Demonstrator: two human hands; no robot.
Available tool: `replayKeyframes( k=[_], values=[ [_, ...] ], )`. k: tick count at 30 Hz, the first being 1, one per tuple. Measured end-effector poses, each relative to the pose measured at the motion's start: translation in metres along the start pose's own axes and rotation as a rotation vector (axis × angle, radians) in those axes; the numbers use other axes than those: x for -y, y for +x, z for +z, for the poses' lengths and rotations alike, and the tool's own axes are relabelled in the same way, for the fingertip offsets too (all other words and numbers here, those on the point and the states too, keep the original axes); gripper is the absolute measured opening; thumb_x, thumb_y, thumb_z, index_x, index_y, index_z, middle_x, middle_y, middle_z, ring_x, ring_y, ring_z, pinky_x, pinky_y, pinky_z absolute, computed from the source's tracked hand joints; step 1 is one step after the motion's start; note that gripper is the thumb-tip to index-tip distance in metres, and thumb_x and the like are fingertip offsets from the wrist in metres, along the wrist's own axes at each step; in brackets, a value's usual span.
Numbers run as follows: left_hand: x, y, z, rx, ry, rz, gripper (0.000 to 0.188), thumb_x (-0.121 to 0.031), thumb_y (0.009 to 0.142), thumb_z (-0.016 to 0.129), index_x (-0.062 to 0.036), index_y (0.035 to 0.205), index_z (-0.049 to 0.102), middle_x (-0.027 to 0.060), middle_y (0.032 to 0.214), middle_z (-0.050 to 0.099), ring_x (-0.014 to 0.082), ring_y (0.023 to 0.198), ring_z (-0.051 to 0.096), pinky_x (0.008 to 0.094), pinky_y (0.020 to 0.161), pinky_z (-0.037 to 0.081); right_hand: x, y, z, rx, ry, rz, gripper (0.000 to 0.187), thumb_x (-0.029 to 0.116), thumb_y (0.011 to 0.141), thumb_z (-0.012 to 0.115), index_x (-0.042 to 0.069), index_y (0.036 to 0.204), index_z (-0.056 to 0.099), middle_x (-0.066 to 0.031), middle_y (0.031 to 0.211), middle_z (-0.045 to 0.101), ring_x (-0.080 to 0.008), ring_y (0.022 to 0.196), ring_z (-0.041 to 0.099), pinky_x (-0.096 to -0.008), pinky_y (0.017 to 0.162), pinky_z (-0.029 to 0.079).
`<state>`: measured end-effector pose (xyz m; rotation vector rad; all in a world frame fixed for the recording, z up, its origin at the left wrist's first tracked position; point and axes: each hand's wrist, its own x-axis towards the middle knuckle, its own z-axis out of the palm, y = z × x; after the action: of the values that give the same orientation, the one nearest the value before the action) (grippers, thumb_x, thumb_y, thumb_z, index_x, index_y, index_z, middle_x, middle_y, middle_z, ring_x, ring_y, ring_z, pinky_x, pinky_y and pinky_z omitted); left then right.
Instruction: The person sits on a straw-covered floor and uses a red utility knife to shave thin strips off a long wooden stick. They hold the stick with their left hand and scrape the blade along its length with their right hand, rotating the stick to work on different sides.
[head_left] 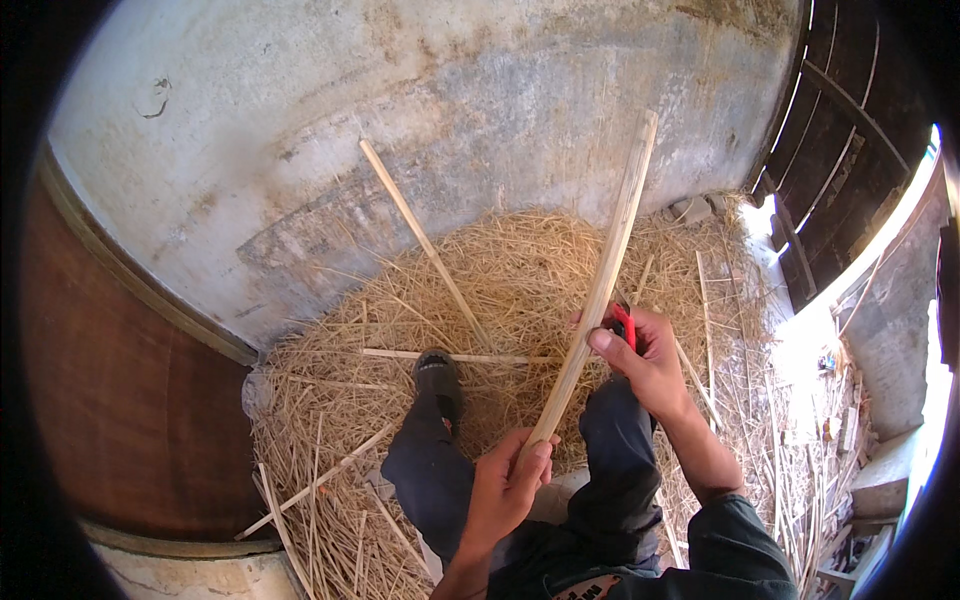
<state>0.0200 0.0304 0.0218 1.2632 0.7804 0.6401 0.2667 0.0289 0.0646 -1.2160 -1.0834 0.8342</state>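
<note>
A long, pale split-bamboo strip (612, 245) slants up and away in front of me. Its near end is wrapped by the fingers of my left hand (508, 487), just above my lap. Higher along the strip, my right hand (648, 365) is closed around a red-handled tool (625, 325), with the thumb pressed against the strip. A narrow dark part of the tool shows beside the strip; the rest is hidden by the hand and the strip, so its exact kind is unclear.
Straw-like shavings (520, 250) cover the floor around my legs. Another strip (420, 235) leans toward the stained wall (400, 90). Several loose strips lie about, including one crossing near my shoe (437, 380). A brown panel (140, 400) stands left, dark boards (840, 130) at right.
</note>
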Motion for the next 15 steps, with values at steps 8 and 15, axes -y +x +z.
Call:
replayKeyframes(
  k=[8,15],
  values=[
    [-0.014,0.002,0.007,-0.129,0.083,0.086,0.028,-0.018,0.109,0.069,0.0008,0.129,0.072,-0.0017,0.082,0.065,0.0029,0.075,0.057,0.0216,0.065,0.046,-0.007,-0.024,0.005,0.005,-0.496,-0.350,0.028,0.018,0.093,0.084,0.004,0.116,0.073,-0.0127,0.101,0.076,-0.0250,0.085,0.076,-0.0351,0.074,0.059],
    [-0.013,0.007,0.012,-0.178,0.116,0.177,0.027,-0.019,0.108,0.072,0.0013,0.126,0.071,-0.0026,0.083,0.065,0.0023,0.074,0.051,0.0234,0.062,0.043,-0.013,-0.041,0.018,0.037,-0.771,-0.650,0.038,0.024,0.084,0.090,0.009,0.116,0.078,-0.0038,0.086,0.071,-0.0222,0.069,0.071,-0.0335,0.058,0.057]
  ],
)
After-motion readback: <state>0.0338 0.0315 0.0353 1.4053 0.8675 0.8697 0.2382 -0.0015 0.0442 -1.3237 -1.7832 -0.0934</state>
